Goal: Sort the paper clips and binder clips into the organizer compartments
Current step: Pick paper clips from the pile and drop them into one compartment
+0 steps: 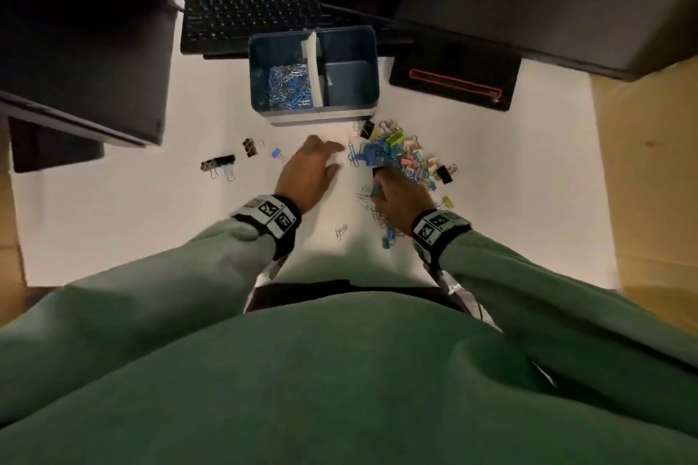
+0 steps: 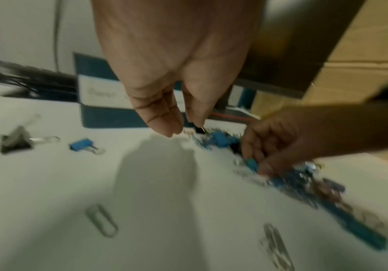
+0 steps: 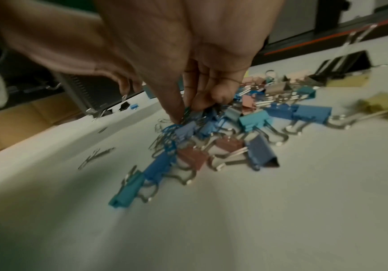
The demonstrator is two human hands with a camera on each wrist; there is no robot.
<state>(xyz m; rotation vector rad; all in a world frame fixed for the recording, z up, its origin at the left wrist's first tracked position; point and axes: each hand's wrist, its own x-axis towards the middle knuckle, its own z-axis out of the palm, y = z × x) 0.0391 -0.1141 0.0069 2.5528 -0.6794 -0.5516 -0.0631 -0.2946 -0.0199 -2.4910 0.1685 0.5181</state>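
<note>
Right hand (image 3: 188, 102) pinches paper clips (image 3: 168, 135) — seemingly blue — left hand (image 1: 308, 172) relaxed.

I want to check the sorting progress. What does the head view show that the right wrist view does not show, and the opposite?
Only the head view shows the blue organizer from above: paper clips lie in its left compartment, while the right compartment looks bare. It also shows the keyboard.

Only the right wrist view shows the right hand's fingertips pinching clips at the near edge of the pile, and single binder clips clearly, such as a teal one.

Both show the mixed pile on the white table, the right hand and the left hand.
</note>
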